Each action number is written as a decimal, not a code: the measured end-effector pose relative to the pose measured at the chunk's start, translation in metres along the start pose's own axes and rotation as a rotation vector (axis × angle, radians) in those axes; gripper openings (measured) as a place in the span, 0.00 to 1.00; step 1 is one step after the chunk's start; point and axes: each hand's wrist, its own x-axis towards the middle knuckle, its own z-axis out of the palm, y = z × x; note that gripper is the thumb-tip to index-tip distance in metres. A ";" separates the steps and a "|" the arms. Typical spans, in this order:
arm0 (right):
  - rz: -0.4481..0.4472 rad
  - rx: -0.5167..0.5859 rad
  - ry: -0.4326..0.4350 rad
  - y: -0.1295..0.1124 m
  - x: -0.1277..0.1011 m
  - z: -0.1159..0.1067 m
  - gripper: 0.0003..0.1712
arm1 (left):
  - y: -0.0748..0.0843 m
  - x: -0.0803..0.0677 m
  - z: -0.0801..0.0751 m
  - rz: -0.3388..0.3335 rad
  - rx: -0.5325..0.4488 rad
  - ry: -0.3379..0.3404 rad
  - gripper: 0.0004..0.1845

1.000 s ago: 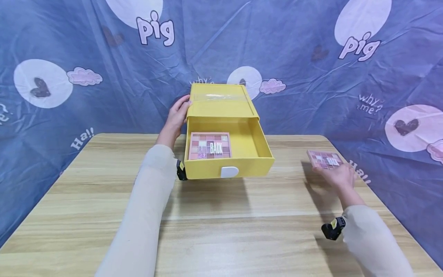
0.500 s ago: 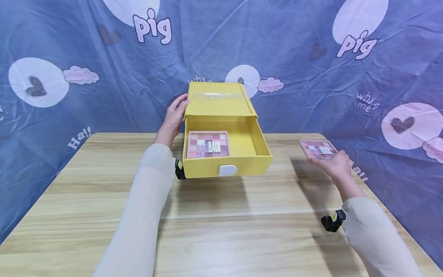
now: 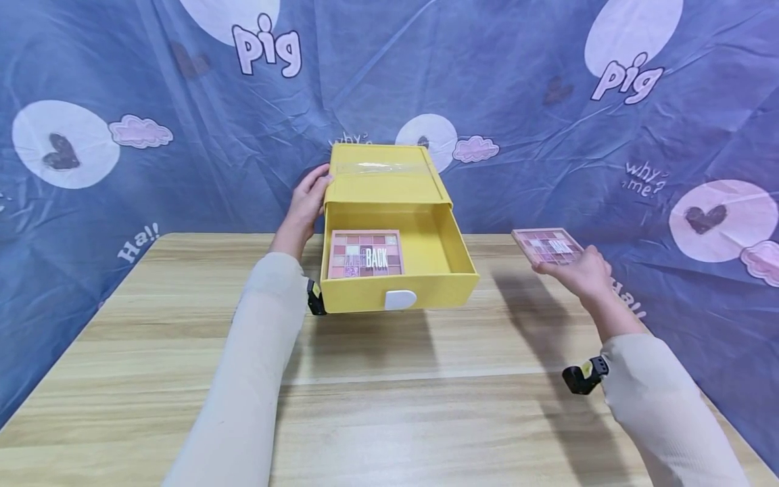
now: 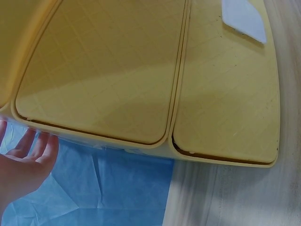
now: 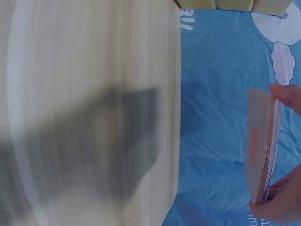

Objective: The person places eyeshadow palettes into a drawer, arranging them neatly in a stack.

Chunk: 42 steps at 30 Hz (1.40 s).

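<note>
Right hand (image 3: 581, 272) is gripping 1 pink eyeshadow palette (image 3: 546, 245) by its near edge, fingers curled under it and thumb on top, holding it flat and lifted off the wooden table (image 3: 389, 399) at the far right side. Wrist view is showing that palette edge-on between thumb and fingers. Left hand (image 3: 308, 199) is resting with straight, relaxed fingers against the left side of the yellow box (image 3: 383, 179), at the far centre of the table. Drawer (image 3: 426, 284) of the box is standing pulled out toward the near side, white tab (image 3: 401, 299) on its front. 1 second palette (image 3: 366, 254), marked "BACK", is lying flat in the drawer's left part. Blue printed cloth (image 3: 122, 101) is hanging behind the table.
</note>
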 end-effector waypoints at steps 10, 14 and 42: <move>-0.075 0.116 -0.021 -0.021 0.002 -0.013 0.49 | 0.000 0.001 0.000 -0.006 -0.005 0.000 0.23; -0.094 0.120 -0.014 -0.030 0.003 -0.017 0.48 | -0.001 0.001 0.000 0.007 0.004 0.003 0.23; -0.278 0.163 -0.031 -0.101 0.000 -0.043 0.36 | -0.001 -0.001 0.000 0.024 0.023 -0.002 0.23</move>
